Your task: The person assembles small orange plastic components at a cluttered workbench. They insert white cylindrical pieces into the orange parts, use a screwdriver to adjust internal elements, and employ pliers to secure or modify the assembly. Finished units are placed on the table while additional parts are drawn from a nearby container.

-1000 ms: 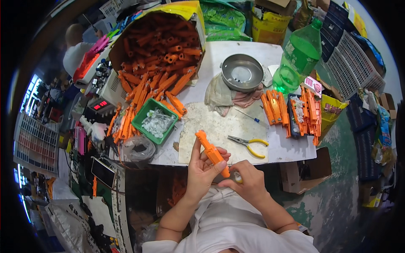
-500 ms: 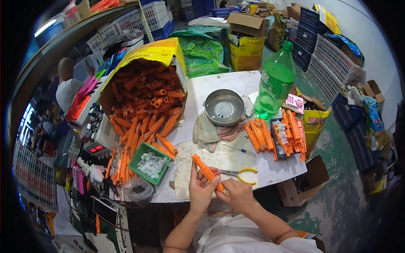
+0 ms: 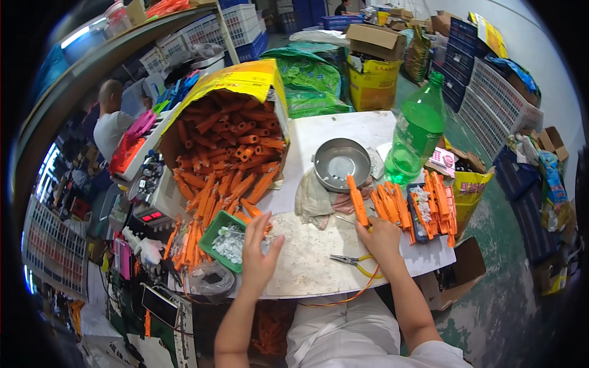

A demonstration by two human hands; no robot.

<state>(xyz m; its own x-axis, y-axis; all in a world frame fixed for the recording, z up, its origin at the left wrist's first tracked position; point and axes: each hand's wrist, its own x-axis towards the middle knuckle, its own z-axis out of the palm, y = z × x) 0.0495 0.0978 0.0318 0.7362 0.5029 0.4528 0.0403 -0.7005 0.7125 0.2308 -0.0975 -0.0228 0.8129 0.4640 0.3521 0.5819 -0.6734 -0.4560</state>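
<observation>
My right hand (image 3: 381, 243) is closed around the lower end of a long orange plastic part (image 3: 357, 201), which points away from me beside a row of similar orange parts (image 3: 392, 205). A screwdriver (image 3: 345, 219) lies partly hidden by that hand. Pliers with yellow handles (image 3: 353, 260) rest on the table just below it. My left hand (image 3: 260, 257) hovers with fingers spread and nothing in it, at the right edge of a green basket (image 3: 222, 262) of small whitish translucent pieces. Behind the basket, loose orange parts (image 3: 205, 205) spill from a yellow sack (image 3: 245, 75).
A steel bowl (image 3: 342, 164) stands on a rag (image 3: 313, 199) in mid-table. Behind the orange row is a green bottle (image 3: 419, 129); a dark tray (image 3: 419, 232) holds white bits and orange parts. A cardboard box (image 3: 463, 276) sits below the right edge. Another person (image 3: 111, 119) is far left.
My hands have parted. The right one carried the orange part to the right, toward the row; the left let go of it and moved left toward the green basket. The view shifted slightly.
</observation>
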